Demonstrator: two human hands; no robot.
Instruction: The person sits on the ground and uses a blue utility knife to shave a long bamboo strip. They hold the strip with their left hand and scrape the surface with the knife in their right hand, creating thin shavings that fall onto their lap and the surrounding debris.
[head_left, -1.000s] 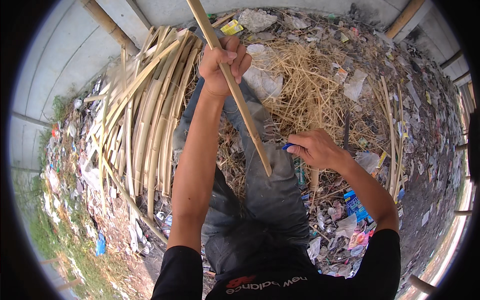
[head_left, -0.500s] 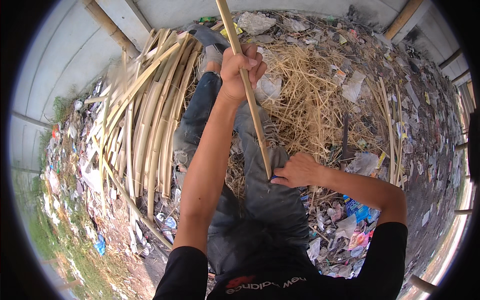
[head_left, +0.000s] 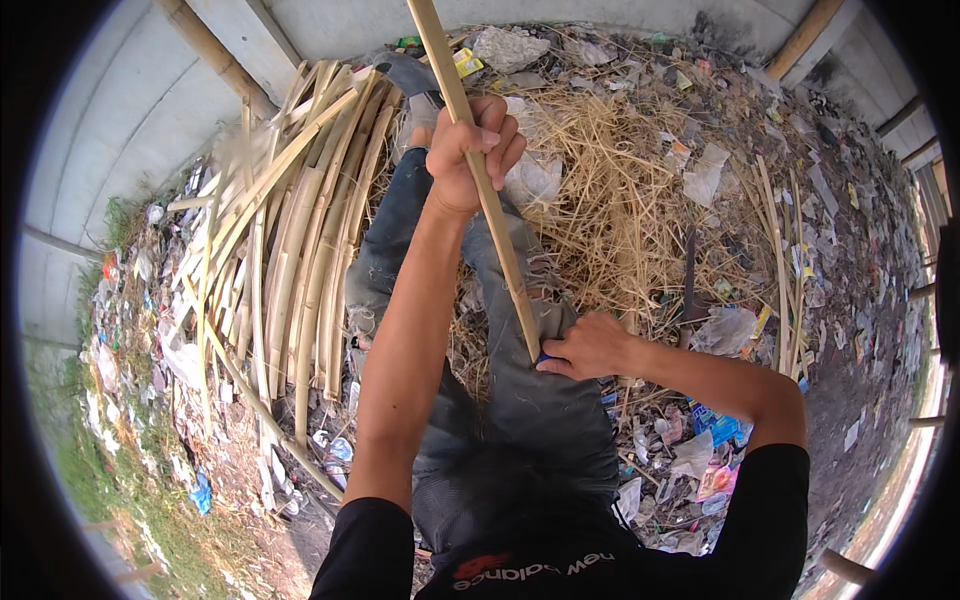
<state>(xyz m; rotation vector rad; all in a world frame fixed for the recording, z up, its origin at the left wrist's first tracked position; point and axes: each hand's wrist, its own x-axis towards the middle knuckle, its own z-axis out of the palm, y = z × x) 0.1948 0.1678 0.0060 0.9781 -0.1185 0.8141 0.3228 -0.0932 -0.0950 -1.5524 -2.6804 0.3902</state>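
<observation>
My left hand (head_left: 472,146) is closed around a long pale bamboo strip (head_left: 478,175) that runs from the top of the view down to my lap. My right hand (head_left: 590,345) grips a small tool with a blue handle (head_left: 543,357) against the strip's lower end, resting on my right thigh. I sit with my legs in grey jeans (head_left: 520,400) stretched out ahead. Most of the blue-handled tool is hidden inside my fist.
A fan of split bamboo strips (head_left: 285,250) lies on my left. Dry straw-like shavings (head_left: 620,200) are heaped ahead on the right, with a dark blade (head_left: 688,275) standing in them. Litter covers the ground. A grey wall (head_left: 130,130) and bamboo poles ring the spot.
My right hand moved left and down to the lower end of the bamboo strip. My left hand slid the strip a little to the right and closer to upright.
</observation>
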